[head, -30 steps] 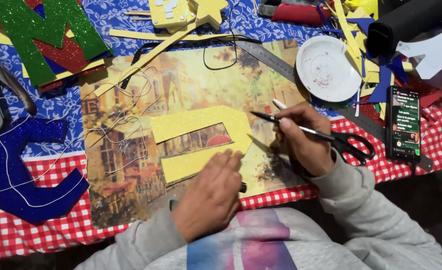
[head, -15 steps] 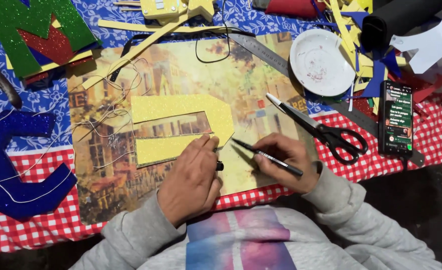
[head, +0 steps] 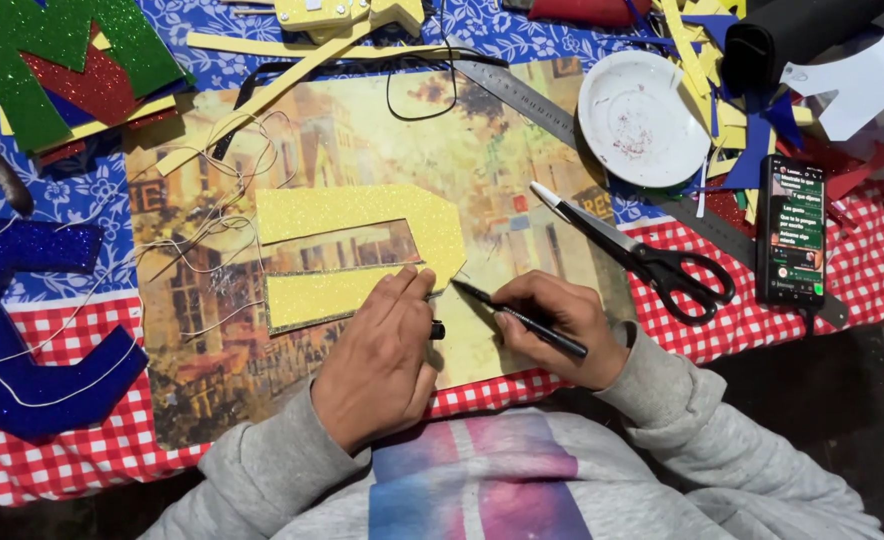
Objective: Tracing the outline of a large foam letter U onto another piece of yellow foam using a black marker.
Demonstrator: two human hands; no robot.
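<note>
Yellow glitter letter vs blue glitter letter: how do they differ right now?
The yellow letter lies on the picture board in the middle; the blue letter lies at the left on the tablecloth. The left hand presses the yellow letter while the right hand puts a pen-like tool to its edge; the blue letter lies untouched, with string across it. Both are flat glitter cut-outs.

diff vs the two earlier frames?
The right hand let go of the scissors, which now lie on the table, and took up a black pen, its tip at the yellow foam letter. The left hand stays pressed on the letter.
</note>
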